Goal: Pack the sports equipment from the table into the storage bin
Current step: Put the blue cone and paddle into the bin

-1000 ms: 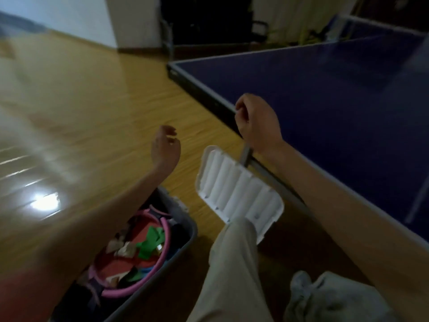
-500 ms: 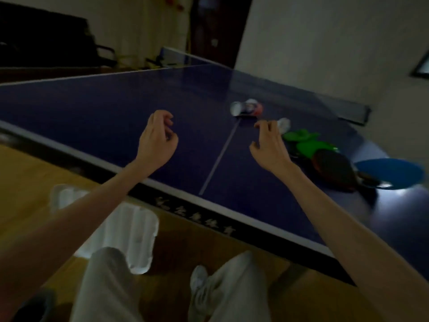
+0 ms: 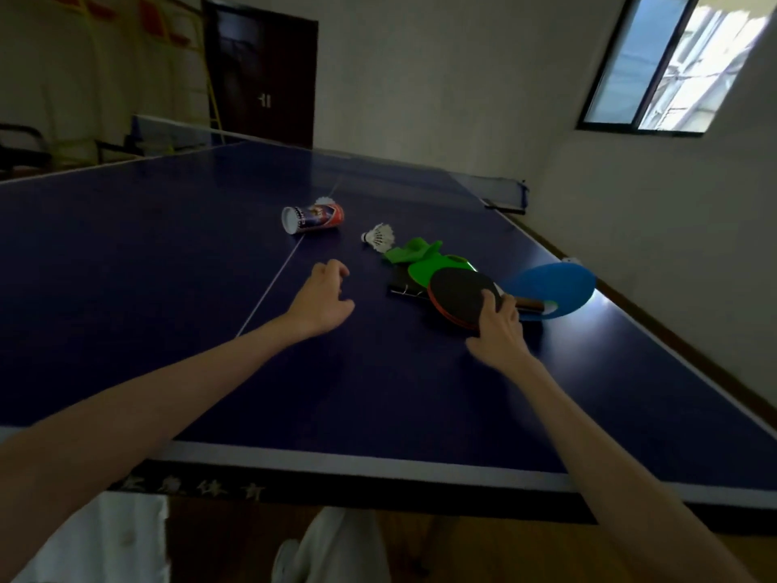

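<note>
On the blue table-tennis table (image 3: 168, 288) lie a shuttlecock tube (image 3: 313, 218) on its side, a white shuttlecock (image 3: 379, 236), green items (image 3: 420, 258), a black-faced paddle (image 3: 460, 296) and a blue disc (image 3: 555, 288). My right hand (image 3: 498, 326) touches the paddle's near edge, fingers spread over the black face. My left hand (image 3: 321, 302) hovers above the table near the white centre line, fingers loosely curled, holding nothing. The storage bin is out of view.
A white bin lid (image 3: 105, 536) shows under the table's near edge at bottom left. My legs and a shoe (image 3: 336, 549) are below the edge. The net (image 3: 500, 195) crosses the table far back. A wall and window lie to the right.
The view swung from the floor and bin up to the table. Both arms reached forward over it; my right hand moved right onto the paddle, my left came forward.
</note>
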